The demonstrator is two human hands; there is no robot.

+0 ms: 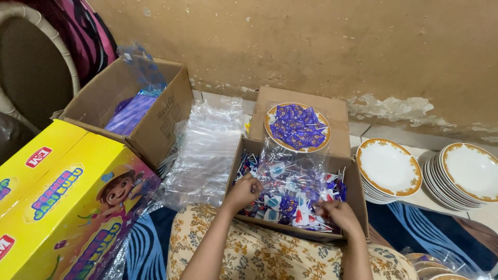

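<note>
With both hands in the open cardboard box (358, 199) | left hand (243, 191) fingers curled on wrapped candies (290, 199) | right hand (337, 213) fingers pinching one | candy-filled plate (297, 127) on rear flap, within reach

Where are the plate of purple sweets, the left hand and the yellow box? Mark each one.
plate of purple sweets (297, 127): head view, on the wrappers heaped at its middle.
left hand (243, 191): head view, on its back.
yellow box (67, 202): head view, on its printed top.
</note>
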